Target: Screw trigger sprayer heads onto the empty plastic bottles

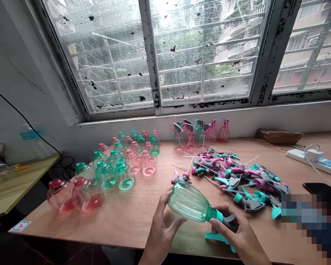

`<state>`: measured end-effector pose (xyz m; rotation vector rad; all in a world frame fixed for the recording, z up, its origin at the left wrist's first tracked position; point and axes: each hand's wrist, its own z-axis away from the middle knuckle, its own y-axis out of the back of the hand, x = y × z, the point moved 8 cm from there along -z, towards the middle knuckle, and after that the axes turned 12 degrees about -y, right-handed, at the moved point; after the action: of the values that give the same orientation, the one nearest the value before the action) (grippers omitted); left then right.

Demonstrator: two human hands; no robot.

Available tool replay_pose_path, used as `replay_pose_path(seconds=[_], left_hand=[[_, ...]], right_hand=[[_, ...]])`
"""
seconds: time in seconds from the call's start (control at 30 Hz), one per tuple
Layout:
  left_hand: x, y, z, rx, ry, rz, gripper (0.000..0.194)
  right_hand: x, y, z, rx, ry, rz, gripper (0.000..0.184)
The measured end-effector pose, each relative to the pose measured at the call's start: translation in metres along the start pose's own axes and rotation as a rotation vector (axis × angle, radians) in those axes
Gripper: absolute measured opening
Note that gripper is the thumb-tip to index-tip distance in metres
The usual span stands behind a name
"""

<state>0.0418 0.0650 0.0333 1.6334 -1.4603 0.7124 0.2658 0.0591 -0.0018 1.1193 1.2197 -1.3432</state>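
Observation:
A clear green spray bottle (190,202) lies tilted in the air above the table's front edge, its neck pointing right. My left hand (163,224) is wrapped about the bottle's body near its base. At the neck, my right hand (237,235) grips the grey and turquoise trigger head (223,221), whose collar meets the bottle's mouth. How far the collar is screwed on cannot be seen. Just behind the bottle's base lies a loose pink trigger head (184,177).
Several red and green bottles without heads (127,175) stand at left. A pile of trigger heads (237,173) lies at right. Several bottles with heads (191,138) stand by the window. A power strip (320,162), a dark phone (322,189) and a brown package (278,136) are at right.

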Motion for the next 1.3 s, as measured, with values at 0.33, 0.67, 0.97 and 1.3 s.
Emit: replay_pose_path(seconds=[0.33,0.67,0.97,1.3], left_hand=[[0.004,-0.001,-0.003,0.004,-0.003,0.088,0.060],[0.007,-0.001,-0.001,0.010,-0.028,0.022,0.062],[0.002,0.000,0.001,0.007,-0.008,0.075,0.062],[0.009,0.001,-0.001,0.006,-0.071,0.019,0.061]], right_hand=[[-0.003,0.000,0.000,0.024,0.037,0.076,0.035],[-0.002,-0.001,-0.001,0.008,0.041,0.069,0.037],[-0.006,-0.002,-0.001,0.001,0.049,0.067,0.033],[0.002,0.001,-0.001,-0.044,-0.033,-0.032,0.034]])
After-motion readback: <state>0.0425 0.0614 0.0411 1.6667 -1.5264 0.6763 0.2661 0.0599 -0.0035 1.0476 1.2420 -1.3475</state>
